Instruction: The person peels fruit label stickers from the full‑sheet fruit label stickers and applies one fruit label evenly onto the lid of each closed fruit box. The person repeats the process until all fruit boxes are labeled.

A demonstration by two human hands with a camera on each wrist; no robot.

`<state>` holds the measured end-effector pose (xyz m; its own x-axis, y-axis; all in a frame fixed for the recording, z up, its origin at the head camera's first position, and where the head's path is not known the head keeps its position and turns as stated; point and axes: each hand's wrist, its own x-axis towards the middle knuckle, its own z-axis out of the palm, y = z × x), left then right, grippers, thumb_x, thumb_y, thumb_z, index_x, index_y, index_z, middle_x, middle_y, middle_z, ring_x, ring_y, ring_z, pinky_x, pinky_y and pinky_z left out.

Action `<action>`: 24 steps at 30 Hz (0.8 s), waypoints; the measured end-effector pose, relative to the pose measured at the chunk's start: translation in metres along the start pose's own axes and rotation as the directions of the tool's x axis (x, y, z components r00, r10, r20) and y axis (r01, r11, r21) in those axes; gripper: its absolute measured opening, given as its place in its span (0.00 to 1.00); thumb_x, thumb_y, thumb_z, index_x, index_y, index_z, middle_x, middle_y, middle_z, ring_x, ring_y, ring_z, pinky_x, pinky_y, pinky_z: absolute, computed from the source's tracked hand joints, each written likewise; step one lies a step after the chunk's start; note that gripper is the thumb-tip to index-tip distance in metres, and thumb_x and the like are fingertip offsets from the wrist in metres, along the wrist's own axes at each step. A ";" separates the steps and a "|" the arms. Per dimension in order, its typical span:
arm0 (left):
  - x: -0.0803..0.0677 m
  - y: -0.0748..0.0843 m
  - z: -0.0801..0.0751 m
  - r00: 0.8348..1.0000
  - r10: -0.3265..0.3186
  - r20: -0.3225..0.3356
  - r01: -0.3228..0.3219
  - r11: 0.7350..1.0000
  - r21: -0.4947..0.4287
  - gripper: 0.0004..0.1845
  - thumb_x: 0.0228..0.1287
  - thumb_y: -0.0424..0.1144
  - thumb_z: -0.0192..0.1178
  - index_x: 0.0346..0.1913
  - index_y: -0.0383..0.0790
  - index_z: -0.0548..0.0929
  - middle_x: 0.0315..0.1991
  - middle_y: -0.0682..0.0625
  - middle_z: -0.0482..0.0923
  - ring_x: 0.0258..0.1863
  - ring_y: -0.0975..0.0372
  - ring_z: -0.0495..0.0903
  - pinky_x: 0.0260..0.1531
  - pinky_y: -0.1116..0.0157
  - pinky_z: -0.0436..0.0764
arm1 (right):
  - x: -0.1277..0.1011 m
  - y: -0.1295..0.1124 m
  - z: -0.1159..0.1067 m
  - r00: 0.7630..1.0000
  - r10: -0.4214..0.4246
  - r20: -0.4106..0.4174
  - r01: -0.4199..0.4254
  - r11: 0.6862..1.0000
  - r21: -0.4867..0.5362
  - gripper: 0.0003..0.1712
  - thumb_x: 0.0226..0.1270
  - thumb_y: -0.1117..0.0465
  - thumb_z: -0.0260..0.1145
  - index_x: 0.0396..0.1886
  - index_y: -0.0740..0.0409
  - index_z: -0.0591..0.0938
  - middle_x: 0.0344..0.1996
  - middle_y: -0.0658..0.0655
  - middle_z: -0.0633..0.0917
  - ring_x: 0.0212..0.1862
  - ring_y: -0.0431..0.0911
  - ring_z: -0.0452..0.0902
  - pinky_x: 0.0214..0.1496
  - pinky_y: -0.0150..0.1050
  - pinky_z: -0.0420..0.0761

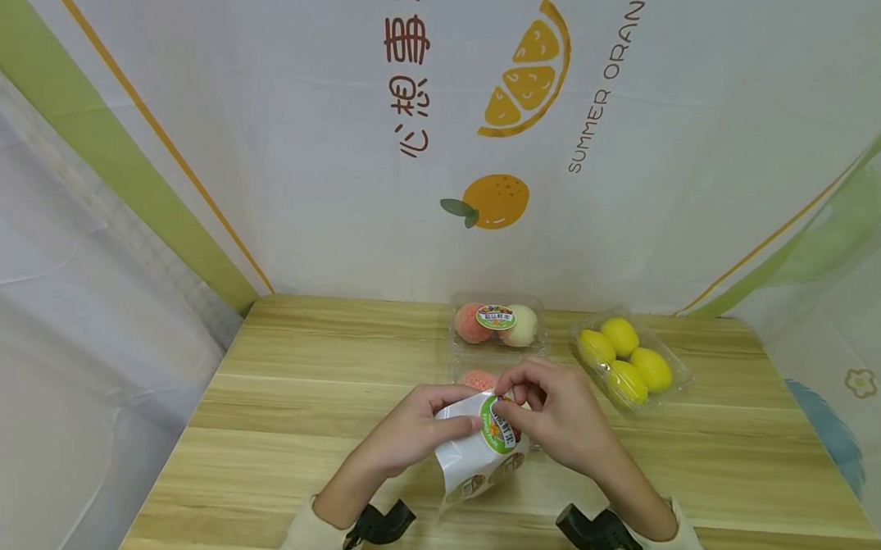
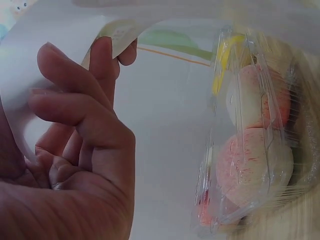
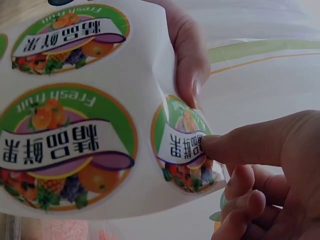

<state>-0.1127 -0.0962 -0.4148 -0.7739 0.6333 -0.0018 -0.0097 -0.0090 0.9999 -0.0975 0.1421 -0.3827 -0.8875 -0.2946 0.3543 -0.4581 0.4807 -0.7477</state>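
Note:
A white sticker sheet with round green-rimmed fruit labels is held up between both hands over the table's middle. My left hand grips the sheet's left edge, its fingers curled round the paper. At the sheet's top right corner my right hand pinches one round sticker, with a fingertip on its edge. Two larger labels fill the rest of the right wrist view. Just behind the hands lies a clear clamshell box of pink peaches, partly hidden, and close by in the left wrist view.
A second clear peach box with a sticker on its lid sits at the back of the wooden table. A clear box of yellow lemons lies to the right. Printed cloth walls enclose the table on three sides.

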 end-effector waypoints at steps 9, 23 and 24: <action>0.000 0.000 0.000 1.000 -0.011 -0.016 0.011 1.000 -0.003 0.18 0.82 0.32 0.58 0.62 0.19 0.83 0.40 0.45 0.90 0.30 0.65 0.86 0.29 0.70 0.84 | 0.001 0.001 0.000 1.000 0.005 0.006 -0.005 1.000 -0.020 0.18 0.58 0.73 0.82 0.32 0.46 0.86 0.25 0.40 0.76 0.25 0.37 0.67 0.27 0.32 0.68; 0.001 0.001 0.000 0.999 0.001 -0.033 -0.002 1.000 -0.021 0.18 0.84 0.33 0.53 0.54 0.16 0.84 0.39 0.49 0.87 0.28 0.68 0.84 0.27 0.72 0.82 | 0.001 0.004 0.000 0.999 -0.033 0.007 0.033 0.999 0.002 0.16 0.61 0.74 0.78 0.32 0.48 0.86 0.25 0.40 0.76 0.26 0.36 0.68 0.26 0.32 0.70; 0.000 0.001 0.000 0.999 -0.001 -0.035 0.000 1.000 -0.022 0.18 0.84 0.33 0.53 0.53 0.16 0.84 0.38 0.49 0.87 0.28 0.68 0.84 0.27 0.72 0.82 | 0.001 0.004 0.000 0.999 -0.035 0.007 0.035 0.999 0.005 0.16 0.62 0.74 0.78 0.32 0.48 0.86 0.25 0.40 0.76 0.26 0.36 0.68 0.26 0.32 0.69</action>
<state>-0.1131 -0.0960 -0.4142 -0.7954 0.6060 -0.0030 -0.0238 -0.0263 0.9994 -0.1003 0.1435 -0.3852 -0.8706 -0.3169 0.3763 -0.4885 0.4659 -0.7378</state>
